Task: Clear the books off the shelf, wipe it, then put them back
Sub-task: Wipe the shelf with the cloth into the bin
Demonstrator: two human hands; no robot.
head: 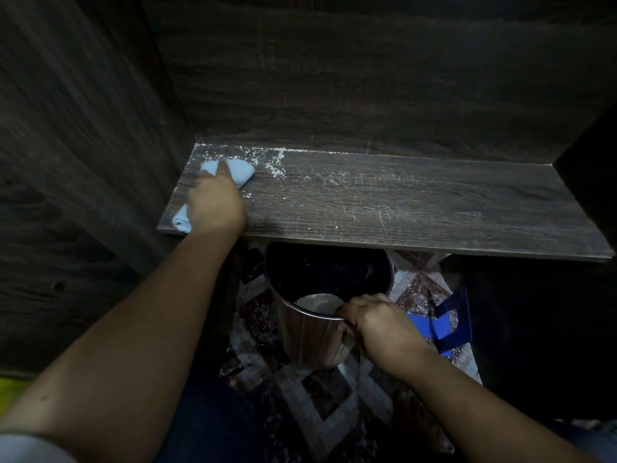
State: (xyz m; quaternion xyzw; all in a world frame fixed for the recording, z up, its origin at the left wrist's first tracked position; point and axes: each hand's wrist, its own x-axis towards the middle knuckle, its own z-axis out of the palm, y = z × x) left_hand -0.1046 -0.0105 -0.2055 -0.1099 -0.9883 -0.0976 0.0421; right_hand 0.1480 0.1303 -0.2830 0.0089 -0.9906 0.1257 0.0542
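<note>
**Forearms out, shelf mid-wipe, bin staged under the front edge**

Right hand (374,324) is lowest and closest: fingers curled over the near rim of the metal bin (310,332), thumb side hidden, so a hook grip on the rim only. Bin mouth sits just below the shelf's (400,195) front edge, roughly under its left-middle stretch, and looks tipped toward the shelf.

Left hand (215,202) is palm-down on the blue cloth (238,170) at the shelf's back-left corner, pressing, not pinching. One finger lies straight over the cloth. A tail of cloth pokes out at the front edge by the wrist.

No books in view, shelf bare, so I judge clearing done and the wipe barely started. White crumbs (275,162) line the left part of the back edge, with faint dust smears toward the right.

Risks from here:
- bin mouth is right of the cloth, so a straight pull to the front edge likely drops crumbs on the patterned rug (320,396), not in the bin
- rim-only hold, so the bin could swing or slip if the shelf edge bumps it
- crumbs can pack into the back seam if pushed rather than dragged
- blue plastic piece (454,322) on the rug beside the bin could catch fallout
</note>
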